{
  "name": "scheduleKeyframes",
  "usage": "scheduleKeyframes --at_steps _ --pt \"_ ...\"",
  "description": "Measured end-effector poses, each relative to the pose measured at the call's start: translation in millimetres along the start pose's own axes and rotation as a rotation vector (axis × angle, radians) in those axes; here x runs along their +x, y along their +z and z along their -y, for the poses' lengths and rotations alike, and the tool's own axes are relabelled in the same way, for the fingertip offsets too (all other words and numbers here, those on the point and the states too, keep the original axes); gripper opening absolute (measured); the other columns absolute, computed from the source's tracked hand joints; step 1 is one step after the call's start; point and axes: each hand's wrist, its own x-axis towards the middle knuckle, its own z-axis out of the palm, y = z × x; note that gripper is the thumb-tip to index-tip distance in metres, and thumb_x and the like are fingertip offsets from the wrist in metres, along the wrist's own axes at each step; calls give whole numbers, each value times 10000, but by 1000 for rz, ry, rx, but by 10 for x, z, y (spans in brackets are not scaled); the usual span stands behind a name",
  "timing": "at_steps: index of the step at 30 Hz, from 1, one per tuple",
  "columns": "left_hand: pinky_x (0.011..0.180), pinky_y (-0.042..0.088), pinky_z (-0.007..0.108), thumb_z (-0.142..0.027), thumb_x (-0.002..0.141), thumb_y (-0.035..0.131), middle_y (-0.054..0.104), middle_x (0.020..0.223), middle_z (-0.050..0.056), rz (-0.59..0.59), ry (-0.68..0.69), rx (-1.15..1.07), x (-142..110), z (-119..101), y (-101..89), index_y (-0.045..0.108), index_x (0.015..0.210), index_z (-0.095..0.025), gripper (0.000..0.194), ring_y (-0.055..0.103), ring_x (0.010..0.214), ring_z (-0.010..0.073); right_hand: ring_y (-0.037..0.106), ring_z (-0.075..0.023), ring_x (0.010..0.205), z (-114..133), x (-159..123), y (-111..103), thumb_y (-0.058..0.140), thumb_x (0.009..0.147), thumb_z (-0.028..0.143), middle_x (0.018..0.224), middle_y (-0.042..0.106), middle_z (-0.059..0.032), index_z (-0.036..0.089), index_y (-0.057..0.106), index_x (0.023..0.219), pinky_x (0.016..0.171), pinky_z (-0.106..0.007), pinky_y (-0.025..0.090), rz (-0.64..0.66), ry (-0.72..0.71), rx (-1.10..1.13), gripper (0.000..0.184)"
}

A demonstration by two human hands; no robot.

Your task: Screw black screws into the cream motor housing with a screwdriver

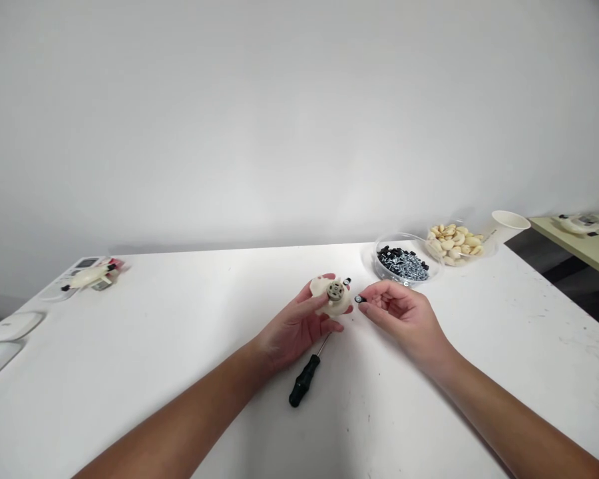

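**Left hand:** the left hand (295, 329) is curled around a cream plastic housing (324, 303), which is clamped between the thumb and the fingers and held just above the table.

**Right hand:** the right hand (404, 320) is raised just beside the housing, with thumb and forefinger pinched together on a small black-and-silver fitting (360, 299).

**Housing:** the rounded, matte, lobed body is located at mid-table. A ribbed grey metal hub (335, 290) is seated at its centre and faces upward. A small black piece (347, 281) is seen at the far edge; its attachment cannot be determined.

**State of parts:** the hub is in place. The pinched fitting is separate from the housing. Both parts dishes are well filled.

**Tool:** a screwdriver (303, 380) with a ribbed black handle and thin steel shaft lies on the table, its tip hidden beneath the left hand.

**Rest:** a white table (484, 346) bears a clear round dish (402, 264) of black pieces and bluish-silver screws, and a clear dish of cream moulded pieces (452, 244). A white paper cup (510, 220) stands beyond them. At far left, a cream-and-black assembly (88, 276) rests near a white computer mouse (12, 326).
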Motion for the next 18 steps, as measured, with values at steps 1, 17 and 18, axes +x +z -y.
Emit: scheduleKeyframes --at_steps 1,17,18 --pt "868 557 311 -240 978 686 625 1330 87 7 1 2 -3 -1 9 660 1227 -240 250 657 1088 208 598 -176 792 5 -8 12 821 904 391 857 678 -22 230 752 1022 746 -331 476 26 6 10 211" --pt "1163 381 403 -72 889 719 475 1609 28 24 8 113 -81 29 -5 515 1518 -413 743 669 1112 179 691 -180 836 -18 -46 82 779 945 408 822 641 6 237 740 1040 775 -311 550 107 104 37 199" --pt "1164 379 408 -74 885 727 477 1608 28 24 12 124 -81 36 -5 509 1521 -419 756 667 1111 179 687 -177 831 -16 -44 84 778 945 411 814 637 7 236 741 1037 769 -306 548 107 106 33 200"
